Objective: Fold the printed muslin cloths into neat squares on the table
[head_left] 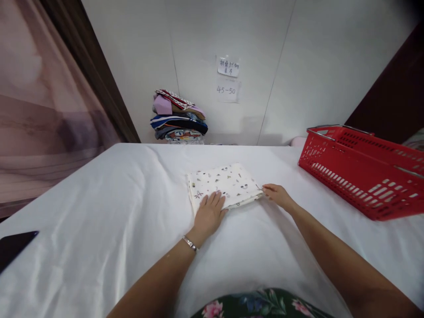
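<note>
A folded cream cloth [228,181] with small dark prints lies on the white sheet-covered table [99,212] in front of me. My left hand [210,214] rests flat on the cloth's near edge, fingers stretched out and together. My right hand [278,195] touches the cloth's right corner with its fingertips pinched at the edge; what lies between them is too small to see. A silver bracelet sits on my left wrist.
A red plastic basket [364,176] stands on the table at the right. A stack of folded clothes [179,117] rests against the white wall at the back. A dark phone [15,247] lies at the table's left edge. A curtain hangs at left.
</note>
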### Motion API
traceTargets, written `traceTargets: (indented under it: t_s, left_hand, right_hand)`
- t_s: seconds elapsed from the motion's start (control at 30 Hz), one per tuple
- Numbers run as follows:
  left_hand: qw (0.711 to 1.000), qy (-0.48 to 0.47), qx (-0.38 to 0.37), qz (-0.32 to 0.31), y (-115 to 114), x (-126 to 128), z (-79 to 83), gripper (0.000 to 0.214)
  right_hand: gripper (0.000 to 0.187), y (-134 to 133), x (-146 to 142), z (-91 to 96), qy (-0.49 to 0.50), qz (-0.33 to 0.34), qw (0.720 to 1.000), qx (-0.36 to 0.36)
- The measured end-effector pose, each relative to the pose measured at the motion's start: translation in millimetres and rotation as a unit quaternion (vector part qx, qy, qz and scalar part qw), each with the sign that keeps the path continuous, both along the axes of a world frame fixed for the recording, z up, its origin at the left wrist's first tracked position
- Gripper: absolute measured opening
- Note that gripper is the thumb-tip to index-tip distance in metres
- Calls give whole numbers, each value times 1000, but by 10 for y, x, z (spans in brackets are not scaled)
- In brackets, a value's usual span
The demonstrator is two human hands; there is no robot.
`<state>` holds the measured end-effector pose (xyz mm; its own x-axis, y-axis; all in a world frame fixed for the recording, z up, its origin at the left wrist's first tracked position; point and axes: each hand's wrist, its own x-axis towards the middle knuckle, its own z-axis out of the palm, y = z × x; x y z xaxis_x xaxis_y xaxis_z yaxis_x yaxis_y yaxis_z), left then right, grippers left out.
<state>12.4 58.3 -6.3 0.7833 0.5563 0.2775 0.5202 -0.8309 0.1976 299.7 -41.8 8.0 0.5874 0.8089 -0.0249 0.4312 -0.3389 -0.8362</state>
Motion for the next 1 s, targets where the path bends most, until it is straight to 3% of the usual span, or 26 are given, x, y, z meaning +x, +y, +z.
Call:
traceTargets:
  t_s: [0.27, 0.47, 0.87, 1.0]
  left_hand:
    - [1000, -9, -14, 1, 8, 13, -10, 40]
    - [1000, 8, -17, 11, -4, 17, 14, 40]
    - [1000, 2, 7, 1, -14, 8, 8, 41]
    - [1000, 0, -2, 1, -24, 12, 20, 40]
  right_hand:
    - [46, -83, 14, -88, -31, 71, 997, 7]
    - [38, 2, -10, -115, -107, 51, 993, 27]
    - [36, 170, -57, -242, -110, 13, 989, 95]
    - [33, 138, -76, -199, -164, 43, 983, 66]
